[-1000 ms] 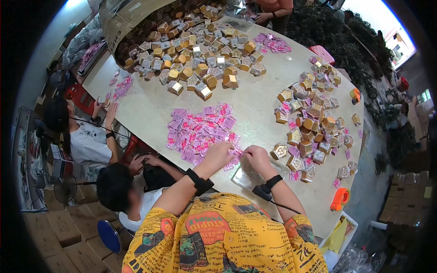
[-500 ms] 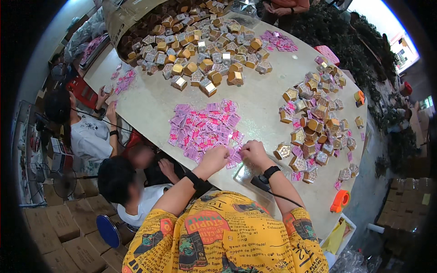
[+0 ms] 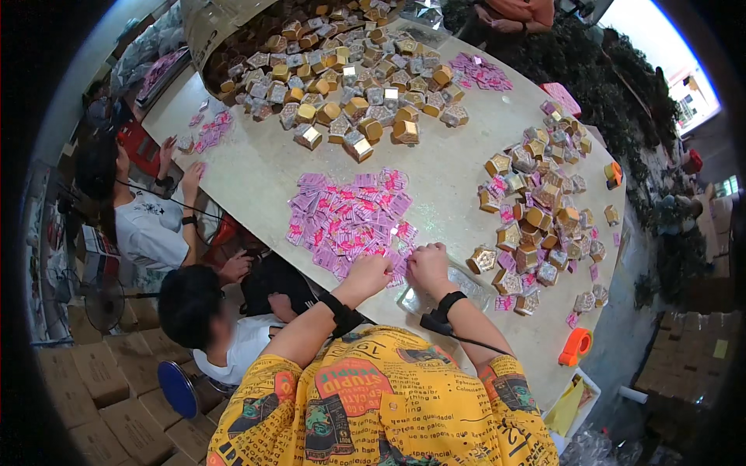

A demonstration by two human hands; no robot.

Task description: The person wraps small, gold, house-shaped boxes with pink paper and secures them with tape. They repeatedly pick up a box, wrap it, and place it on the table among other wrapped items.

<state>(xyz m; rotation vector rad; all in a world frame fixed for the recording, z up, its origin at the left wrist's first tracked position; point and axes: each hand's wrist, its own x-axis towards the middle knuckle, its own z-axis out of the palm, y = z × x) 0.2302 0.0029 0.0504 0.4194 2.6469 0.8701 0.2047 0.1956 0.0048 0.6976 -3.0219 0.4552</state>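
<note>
A heap of small pink printed cards (image 3: 350, 213) lies on the table in front of me. At its near edge, my left hand (image 3: 368, 278) is closed, its fingertips pinched at a pink card (image 3: 399, 269). Just to the right, my right hand (image 3: 430, 268) is closed too, fingers curled down; what is under its fingertips is hidden. Below that wrist lies a shallow clear plastic tray (image 3: 468, 289), partly covered by the forearm. Both wrists wear black bands.
Gold-and-clear faceted boxes (image 3: 357, 145) spread from a tipped carton (image 3: 194, 43) at the far side. More such boxes (image 3: 509, 235), mixed with pink cards, lie right. An orange tape dispenser (image 3: 576, 347) sits near the right edge. Two people (image 3: 186, 311) sit at left.
My hands have drawn slightly apart, and the pink card held between them shows less. The right forearm has shifted, uncovering more of the clear tray. The seated people's hands at left have moved.
</note>
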